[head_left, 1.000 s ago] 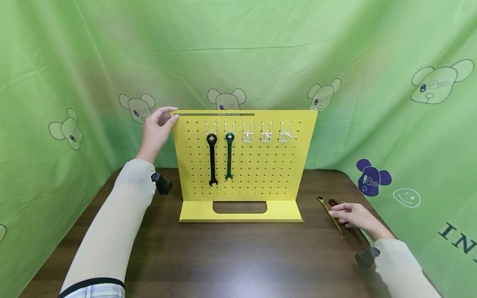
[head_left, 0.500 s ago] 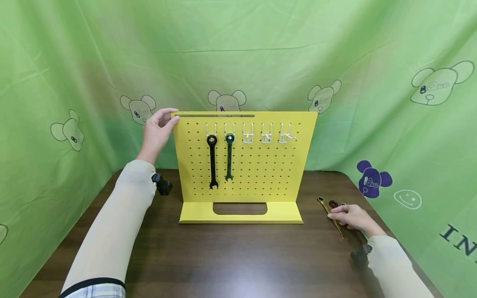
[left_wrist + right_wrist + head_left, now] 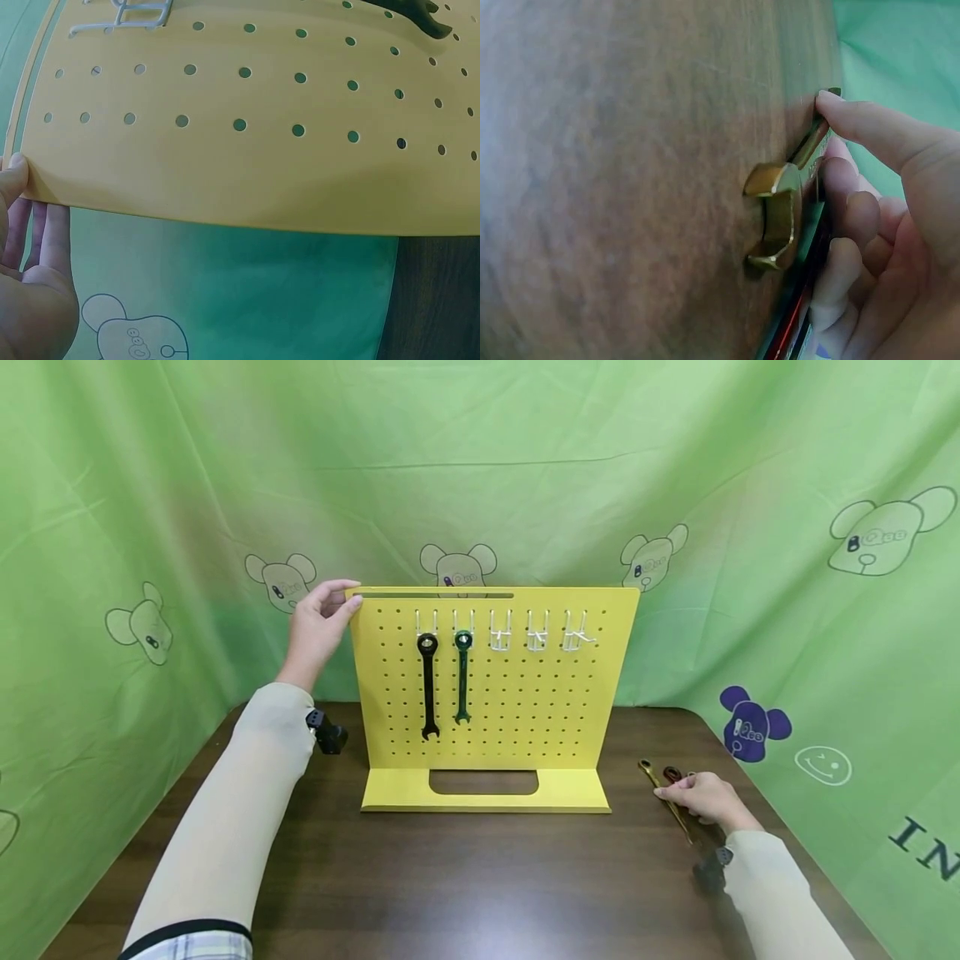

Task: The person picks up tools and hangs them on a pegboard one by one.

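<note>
My left hand [image 3: 315, 631] pinches the upper left corner of a yellow pegboard [image 3: 540, 710], thumb in front and fingers behind. A black combination wrench [image 3: 428, 685] and a green one [image 3: 462, 685] hang from the board's two leftmost hooks. On the right, my right hand [image 3: 711, 799] pinches a gold wrench [image 3: 682, 822] between thumb and fingers. Its open jaw end faces the camera in the right wrist view, close above the tabletop. A dark red wrench [image 3: 672, 772] lies beside it, partly hidden by the hand. Another wrench's end shows behind the fingers.
Three more white hooks [image 3: 537, 639] run along the board to the right of the green wrench. The board's base [image 3: 390, 789] stands on a dark wooden table [image 3: 480, 877]. A green printed curtain [image 3: 525, 502] encloses the back and sides.
My right hand has shifted slightly left and its fingers have come onto the gold wrench. My left hand stays on the board's corner. The hanging wrenches keep their hooks.
</note>
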Tool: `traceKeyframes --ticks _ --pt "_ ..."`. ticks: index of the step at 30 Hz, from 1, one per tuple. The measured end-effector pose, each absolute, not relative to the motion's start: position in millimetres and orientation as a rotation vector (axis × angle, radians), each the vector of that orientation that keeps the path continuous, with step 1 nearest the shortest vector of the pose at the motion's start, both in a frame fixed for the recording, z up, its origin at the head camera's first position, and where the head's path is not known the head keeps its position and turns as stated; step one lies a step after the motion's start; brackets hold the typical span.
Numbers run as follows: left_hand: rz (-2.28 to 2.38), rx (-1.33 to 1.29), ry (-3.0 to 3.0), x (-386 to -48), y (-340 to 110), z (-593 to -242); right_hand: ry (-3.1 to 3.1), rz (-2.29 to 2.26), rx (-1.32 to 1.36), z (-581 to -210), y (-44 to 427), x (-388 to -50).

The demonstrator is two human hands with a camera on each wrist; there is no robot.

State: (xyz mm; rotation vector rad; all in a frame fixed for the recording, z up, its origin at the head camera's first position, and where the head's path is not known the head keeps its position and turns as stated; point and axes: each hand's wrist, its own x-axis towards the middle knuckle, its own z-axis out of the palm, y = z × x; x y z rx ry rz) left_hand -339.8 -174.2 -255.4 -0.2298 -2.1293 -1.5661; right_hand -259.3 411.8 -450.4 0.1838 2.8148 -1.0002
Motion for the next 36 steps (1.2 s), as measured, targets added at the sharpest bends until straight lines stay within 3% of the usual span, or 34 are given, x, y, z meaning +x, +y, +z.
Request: traceKeyframes --ticks 36 --pt "-1.568 -0.213 -2.139 -341.9 -173.9 -257.3 2.781 -1.072 0.091 -444.7 411.2 -250.7"
